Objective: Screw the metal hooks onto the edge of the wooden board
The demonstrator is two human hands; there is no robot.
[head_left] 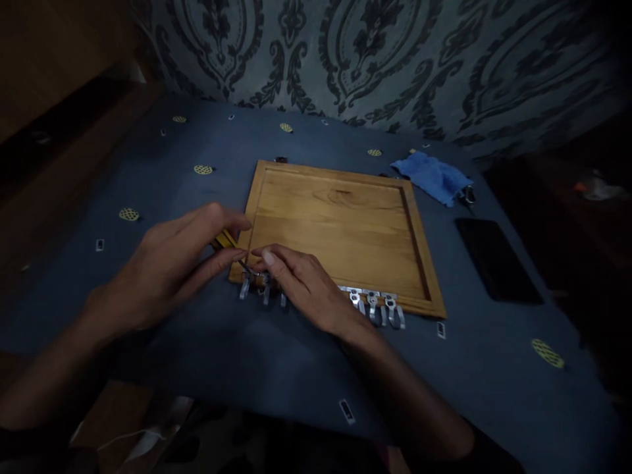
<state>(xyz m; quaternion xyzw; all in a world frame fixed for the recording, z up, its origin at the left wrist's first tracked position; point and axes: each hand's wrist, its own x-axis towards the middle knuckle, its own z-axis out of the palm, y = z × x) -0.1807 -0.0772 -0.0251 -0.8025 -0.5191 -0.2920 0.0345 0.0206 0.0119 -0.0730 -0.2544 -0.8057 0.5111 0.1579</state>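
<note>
A shallow wooden tray-like board [340, 224] with a raised rim lies on the blue cloth. Metal hooks [372, 304] line its near edge, with more hooks [245, 284] at the near left corner. My left hand [172, 257] grips the yellow handle of a screwdriver [226, 239], its thin shaft slanting down to the left hooks. Close to the shaft's tip, my right hand [309, 289] has thumb and fingers drawn together at a hook. Whatever they pinch is hidden, and the hand covers the middle of the hook row.
A blue rag [433, 176] lies past the board's far right corner, with a small dark object at its edge. A black phone [498, 260] rests right of the board. Patterned fabric [306, 52] rises behind the blue printed cloth [276, 382].
</note>
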